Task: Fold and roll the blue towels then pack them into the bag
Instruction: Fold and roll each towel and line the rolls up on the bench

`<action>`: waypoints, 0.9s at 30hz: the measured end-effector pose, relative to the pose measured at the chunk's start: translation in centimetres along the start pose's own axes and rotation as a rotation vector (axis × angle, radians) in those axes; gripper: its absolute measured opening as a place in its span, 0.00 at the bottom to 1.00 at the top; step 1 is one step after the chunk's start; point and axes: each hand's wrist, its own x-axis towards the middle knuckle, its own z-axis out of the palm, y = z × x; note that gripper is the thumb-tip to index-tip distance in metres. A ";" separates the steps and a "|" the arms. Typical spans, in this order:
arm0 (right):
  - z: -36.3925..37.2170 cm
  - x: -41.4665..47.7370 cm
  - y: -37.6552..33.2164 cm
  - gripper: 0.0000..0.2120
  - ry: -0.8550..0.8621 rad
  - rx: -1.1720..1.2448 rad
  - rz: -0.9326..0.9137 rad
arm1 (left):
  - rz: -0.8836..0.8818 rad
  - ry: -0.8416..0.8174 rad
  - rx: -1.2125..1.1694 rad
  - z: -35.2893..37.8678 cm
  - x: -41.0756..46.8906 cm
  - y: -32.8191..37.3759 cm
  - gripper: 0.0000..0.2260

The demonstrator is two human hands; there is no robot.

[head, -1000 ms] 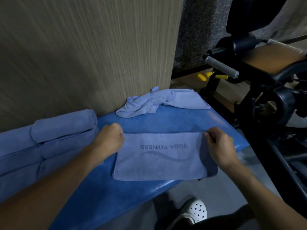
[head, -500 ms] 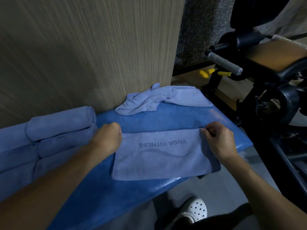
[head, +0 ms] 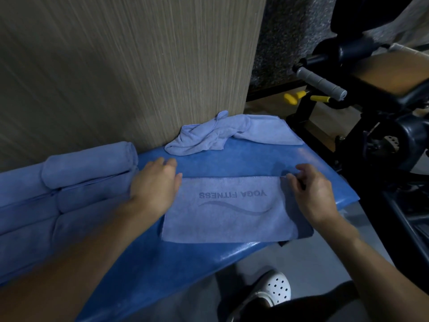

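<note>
A folded blue towel (head: 227, 210) is laid flat on a blue padded bench (head: 232, 263), near its front edge. The words "YOGA FITNESS" and a wavy line are printed on it, upside down from this view.

The left hand (head: 154, 187) is laid flat on the towel's left edge, with the fingers held straight and pointing away from the person. The right hand (head: 311, 194) is placed at the towel's far right corner, with the fingers curled and the thumb touching the hem. Whether the cloth is pinched cannot be told.

Rolls (head: 88, 163) of the same blue cloth are stacked at the left end of the bench, just beside the left wrist. A crumpled towel (head: 220, 135) is heaped at the back of the bench, against a wood-grain wall (head: 116, 66). A black machine (head: 371, 126) with a grey handle is seen to the right. A white perforated shoe (head: 274, 291) is seen on the floor below the bench.
</note>
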 end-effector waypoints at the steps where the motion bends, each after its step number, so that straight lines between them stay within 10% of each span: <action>1: -0.2 -0.4 -0.3 0.15 0.037 -0.082 -0.046 | 0.070 0.088 -0.022 -0.1 -1.0 0.9 0.12; 5: -0.7 -3.5 -2.0 0.24 0.018 -0.338 -0.301 | 0.274 0.070 -0.187 1.4 -4.8 3.9 0.22; 14: 1.5 -3.5 -0.7 0.34 -0.301 -0.591 -0.413 | 0.156 -0.180 -0.053 4.1 -5.7 2.8 0.33; 27: 4.0 -3.6 -4.4 0.34 -0.352 -0.470 -0.558 | 0.175 -0.103 0.007 4.9 -6.0 2.5 0.31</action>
